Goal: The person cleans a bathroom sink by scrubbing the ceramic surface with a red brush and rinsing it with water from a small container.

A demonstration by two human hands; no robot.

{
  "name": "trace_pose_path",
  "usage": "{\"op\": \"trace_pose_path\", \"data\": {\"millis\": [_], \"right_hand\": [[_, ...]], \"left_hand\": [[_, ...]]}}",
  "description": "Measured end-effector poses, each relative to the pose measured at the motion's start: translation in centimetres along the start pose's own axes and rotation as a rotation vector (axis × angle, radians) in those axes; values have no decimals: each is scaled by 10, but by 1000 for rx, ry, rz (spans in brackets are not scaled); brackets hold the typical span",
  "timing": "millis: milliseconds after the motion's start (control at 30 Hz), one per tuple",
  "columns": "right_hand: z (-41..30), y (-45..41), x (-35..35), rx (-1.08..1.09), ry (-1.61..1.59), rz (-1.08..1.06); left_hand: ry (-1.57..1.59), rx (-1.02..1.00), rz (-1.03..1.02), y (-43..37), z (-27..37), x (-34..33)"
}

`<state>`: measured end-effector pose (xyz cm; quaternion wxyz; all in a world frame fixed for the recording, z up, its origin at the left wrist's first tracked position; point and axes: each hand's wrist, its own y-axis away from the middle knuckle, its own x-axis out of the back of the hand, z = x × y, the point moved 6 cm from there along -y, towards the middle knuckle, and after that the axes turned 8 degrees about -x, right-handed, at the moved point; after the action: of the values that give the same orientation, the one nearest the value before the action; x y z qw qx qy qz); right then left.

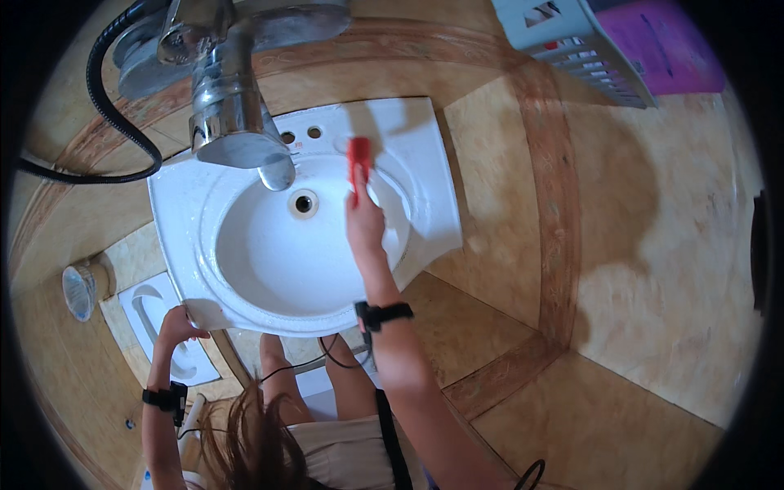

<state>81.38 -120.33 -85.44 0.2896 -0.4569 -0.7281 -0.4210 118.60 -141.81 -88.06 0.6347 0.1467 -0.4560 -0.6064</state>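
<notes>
A white ceramic washbasin [275,269] lies before me, with a round drain hole [303,204] towards the back of its bowl. My right hand [365,226] reaches over the right side of the bowl. It is shut on a red brush [359,153], whose far end points to the back rim. Motion blurs the brush, and its bristles cannot be made out. At the basin's front left corner, my left hand [177,326] grips the edge, its fingers curled around it.
A chrome faucet [226,110] with a black hose [122,125] juts over the basin's back left. Upper right are a pale plastic basket [582,55] and a purple container [667,49]. A white recessed soap dish [147,300] and a cup-like fixture [81,291] sit at left.
</notes>
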Motion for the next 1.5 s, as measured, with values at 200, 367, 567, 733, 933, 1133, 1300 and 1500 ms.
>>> {"op": "trace_pose_path", "data": {"millis": [200, 367, 567, 733, 933, 1133, 1300, 1500], "right_hand": [[88, 45, 31, -130, -234, 146], [56, 2, 43, -87, -56, 135], [108, 67, 37, -181, -108, -48], [75, 12, 46, 208, -47, 255], [-22, -39, -8, 49, 59, -74], [102, -16, 68, 217, 168, 208], [33, -12, 28, 10, -21, 88], [-112, 52, -104, 461, 173, -129]], "left_hand": [[89, 21, 17, 12, -13, 7], [23, -26, -22, -9, 4, -4], [42, -1, 5, 11, -29, 7], [57, -30, -32, -6, -1, 0], [39, 6, -5, 0, -7, 5], [45, 50, 32, 7, -9, 9], [31, -2, 62, -2, -14, 8], [-65, 23, 64, 1, -26, 8]]}}
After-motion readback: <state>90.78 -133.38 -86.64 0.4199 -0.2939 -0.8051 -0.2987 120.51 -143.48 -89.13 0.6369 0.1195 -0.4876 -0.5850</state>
